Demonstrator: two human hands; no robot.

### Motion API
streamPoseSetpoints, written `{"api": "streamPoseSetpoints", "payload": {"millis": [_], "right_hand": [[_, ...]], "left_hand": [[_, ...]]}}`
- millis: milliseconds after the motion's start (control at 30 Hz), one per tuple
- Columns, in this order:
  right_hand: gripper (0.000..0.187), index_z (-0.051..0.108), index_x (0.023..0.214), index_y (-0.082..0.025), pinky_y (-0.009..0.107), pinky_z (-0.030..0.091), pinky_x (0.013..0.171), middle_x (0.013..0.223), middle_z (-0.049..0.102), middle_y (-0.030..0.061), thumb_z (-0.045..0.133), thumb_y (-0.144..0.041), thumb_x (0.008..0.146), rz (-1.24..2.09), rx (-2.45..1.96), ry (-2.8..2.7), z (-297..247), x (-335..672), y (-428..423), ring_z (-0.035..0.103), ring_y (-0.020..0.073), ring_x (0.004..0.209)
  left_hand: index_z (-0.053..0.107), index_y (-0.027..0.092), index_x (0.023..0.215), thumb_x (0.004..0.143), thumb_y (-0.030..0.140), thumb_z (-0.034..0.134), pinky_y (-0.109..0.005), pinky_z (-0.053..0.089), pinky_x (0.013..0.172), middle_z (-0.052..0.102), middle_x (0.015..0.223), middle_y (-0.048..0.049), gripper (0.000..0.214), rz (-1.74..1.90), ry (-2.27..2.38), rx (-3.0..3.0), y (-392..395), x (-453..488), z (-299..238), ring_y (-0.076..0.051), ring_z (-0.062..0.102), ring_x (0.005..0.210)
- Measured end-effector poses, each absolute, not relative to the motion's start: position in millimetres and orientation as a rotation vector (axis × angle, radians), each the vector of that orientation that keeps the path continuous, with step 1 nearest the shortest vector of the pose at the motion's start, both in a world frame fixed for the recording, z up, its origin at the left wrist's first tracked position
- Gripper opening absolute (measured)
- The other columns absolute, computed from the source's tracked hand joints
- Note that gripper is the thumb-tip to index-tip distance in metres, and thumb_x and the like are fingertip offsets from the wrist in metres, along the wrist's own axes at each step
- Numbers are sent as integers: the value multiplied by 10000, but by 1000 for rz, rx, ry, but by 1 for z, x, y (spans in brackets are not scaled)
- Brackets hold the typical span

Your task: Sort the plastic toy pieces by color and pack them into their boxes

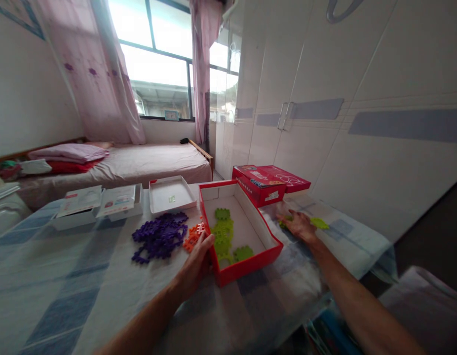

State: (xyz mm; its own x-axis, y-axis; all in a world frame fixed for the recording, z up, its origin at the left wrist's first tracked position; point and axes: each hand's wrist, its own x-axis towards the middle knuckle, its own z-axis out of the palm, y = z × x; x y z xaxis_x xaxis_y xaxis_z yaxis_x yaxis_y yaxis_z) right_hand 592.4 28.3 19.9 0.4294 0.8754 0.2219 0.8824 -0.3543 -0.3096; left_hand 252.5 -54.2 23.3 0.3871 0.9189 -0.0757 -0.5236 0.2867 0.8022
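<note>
My left hand (198, 259) is closed on the left wall of an open red box (250, 268) with a white inside. Several yellow-green toothed plastic pieces (223, 234) lie in the box, mostly along its left side. To the right, my right hand (298, 226), a little blurred, has its fingers curled over a yellow-green plastic piece (285, 223), partly hidden. Another yellow-green piece (319, 223) lies just right of that hand. Left of the box are a heap of purple toothed pieces (160, 236) and a smaller group of orange ones (192, 239).
A closed-looking red box (258, 185) stands behind the right hand. White open trays (171, 195) and two grey-white boxes (121, 202) line the table's far edge. Beyond are a bed (154, 160) and a tall white wardrobe (317, 64). A checked cloth (65, 276) covers the table.
</note>
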Motion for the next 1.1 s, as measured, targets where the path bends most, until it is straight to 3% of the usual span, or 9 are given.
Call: {"api": "streamPoseSetpoints", "payload": {"millis": [400, 567, 900, 1100], "right_hand": [[545, 550, 1061, -159, 429, 407, 812, 1077, 545, 137, 544, -584, 719, -305, -2274, -1525, 8, 577, 21, 498, 293, 1039], [445, 525, 1043, -155, 351, 415, 759, 1065, 534, 131, 587, -457, 722, -428, -2234, -1449, 9, 583, 21, 508, 267, 1008], [526, 499, 1095, -150, 313, 419, 711, 1046, 603, 124, 604, -507, 724, -202, -2243, -1321, 10, 599, 21, 592, 251, 926], [664, 515, 1077, -133, 351, 428, 733, 1003, 619, 156, 649, -593, 618, -129, -1934, -1031, 48, 599, 25, 586, 273, 881]], "left_hand": [[384, 240, 1354, 856, 417, 544, -403, 505, 913, 624, 1209, -94, 553, 1010, 590, 788, -55, 251, 26, -259, 610, 1075], [395, 243, 1342, 860, 403, 538, -400, 503, 917, 613, 1224, -93, 527, 1023, 576, 805, -55, 251, 24, -260, 599, 1092], [394, 232, 1344, 857, 398, 541, -412, 514, 901, 617, 1215, -100, 536, 1027, 568, 804, -54, 252, 23, -266, 603, 1085], [386, 250, 1352, 850, 409, 551, -402, 521, 891, 620, 1216, -89, 553, 1020, 586, 803, -54, 252, 24, -260, 613, 1070]]}}
